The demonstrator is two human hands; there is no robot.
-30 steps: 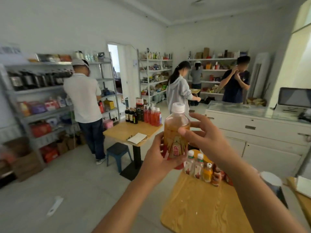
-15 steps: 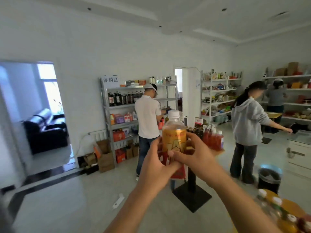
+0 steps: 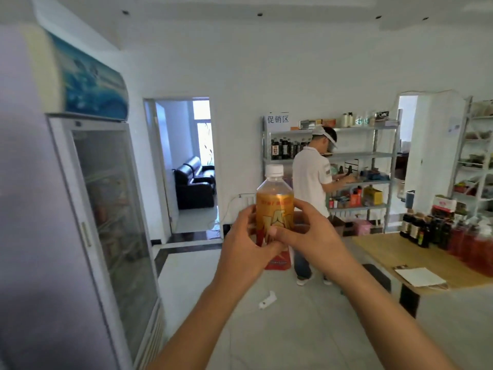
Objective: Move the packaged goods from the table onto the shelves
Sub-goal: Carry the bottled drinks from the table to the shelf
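An amber drink bottle [image 3: 274, 206] with a white cap and a gold-and-red label stands upright at chest height in front of me. My left hand [image 3: 246, 244] wraps its lower left side. My right hand [image 3: 306, 233] grips its right side, thumb across the label. A metal shelf unit [image 3: 378, 156] with dark bottles and boxes stands against the far wall. A wooden table [image 3: 394, 252] at right carries several dark and red bottles [image 3: 453, 233].
A glass-door fridge [image 3: 106, 209] stands close at left. A person in a white shirt [image 3: 312, 182] works at the shelf unit. An open doorway [image 3: 184, 166] leads to a room with a black sofa. A white scrap [image 3: 267, 300] lies on the floor.
My view has swung left: the fridge has come into sight and the table with small bottles has dropped out. Both hands keep hold of the bottle.
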